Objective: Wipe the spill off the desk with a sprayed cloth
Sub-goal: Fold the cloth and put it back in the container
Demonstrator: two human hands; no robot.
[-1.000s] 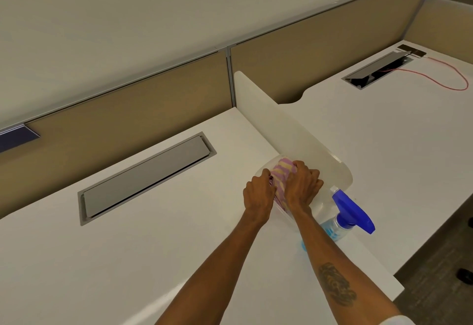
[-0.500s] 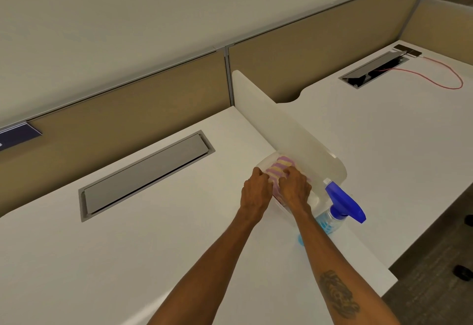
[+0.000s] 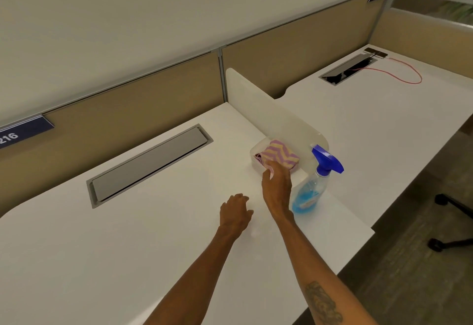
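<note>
While cloth (image 3: 281, 155) lies in tray (image 3: 252, 151) at desk's (image 3: 115, 260) right edge, right hand (image 3: 277, 187) pinching its corner, left hand (image 3: 235, 213) loose and empty, bottle (image 3: 308, 194) stands untouched beside: spraying and wiping both seem left.

Desk (image 3: 128, 247): white top, smooth, matt with a faint sheen.
Cloth (image 3: 281, 155): soft woven fabric, slightly fuzzy.
Spray bottle (image 3: 309, 191): clear glossy plastic; trigger head (image 3: 326, 159) opaque blue plastic, shiny.
Tray (image 3: 256, 150): translucent white plastic, smooth.
Divider (image 3: 268, 112): frosted plastic, matt.
Hatch lid (image 3: 148, 163): grey metal, matt.
Partition panel (image 3: 128, 109): tan, matt, fabric-like; frame (image 3: 222, 73) pale metal.
</note>
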